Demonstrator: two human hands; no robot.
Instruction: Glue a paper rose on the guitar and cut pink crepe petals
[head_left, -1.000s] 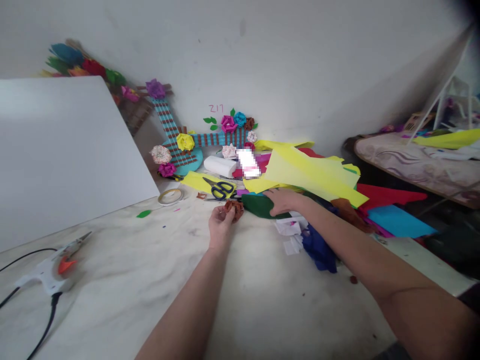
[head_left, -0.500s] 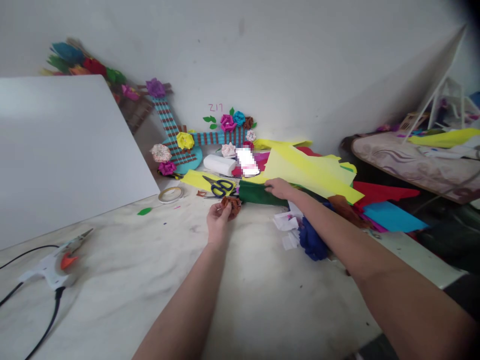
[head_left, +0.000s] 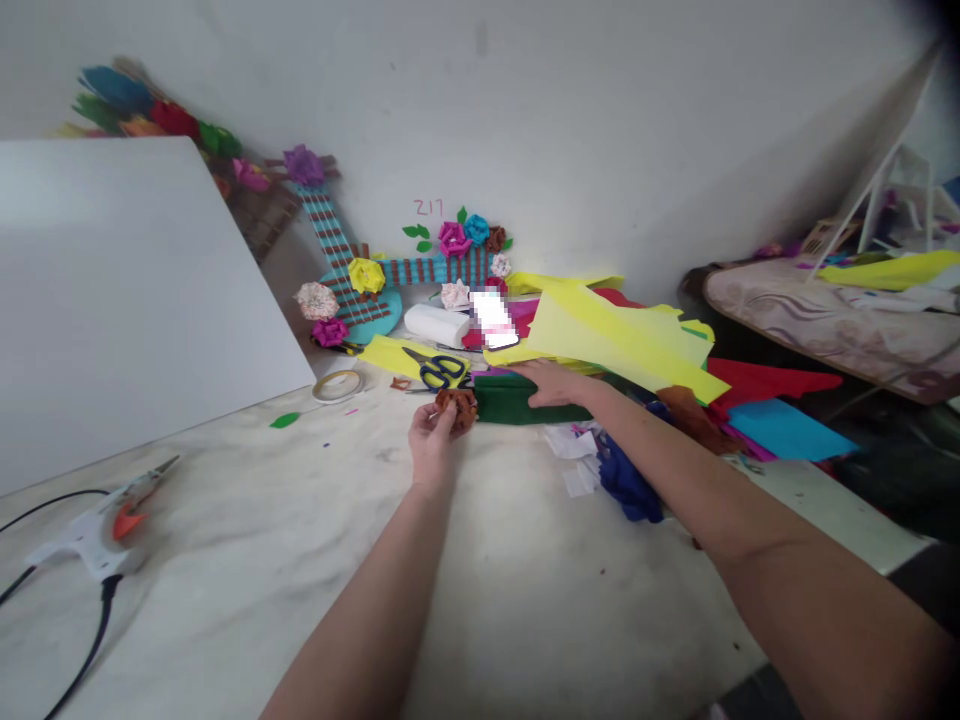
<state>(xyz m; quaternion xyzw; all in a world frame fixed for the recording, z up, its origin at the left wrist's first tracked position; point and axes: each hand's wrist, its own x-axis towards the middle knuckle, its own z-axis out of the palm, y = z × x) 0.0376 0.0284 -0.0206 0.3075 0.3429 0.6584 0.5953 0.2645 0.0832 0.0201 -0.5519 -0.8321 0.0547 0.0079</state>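
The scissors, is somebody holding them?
No, the scissors lie partly on yellow paper, apart from the left hand and right hand.

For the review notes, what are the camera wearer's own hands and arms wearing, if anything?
The left hand and right hand are gloveless. No sleeve, watch or bracelet shows on the left forearm or the right forearm. The fingers are too small to rule out a thin ring.

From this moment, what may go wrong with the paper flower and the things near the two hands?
The left hand pinches the brown paper flower, so too firm a squeeze might crush its petals. The scissors lie just beyond that hand; a careless reach might knock them. The right hand rests on the dark green paper and might crease it.
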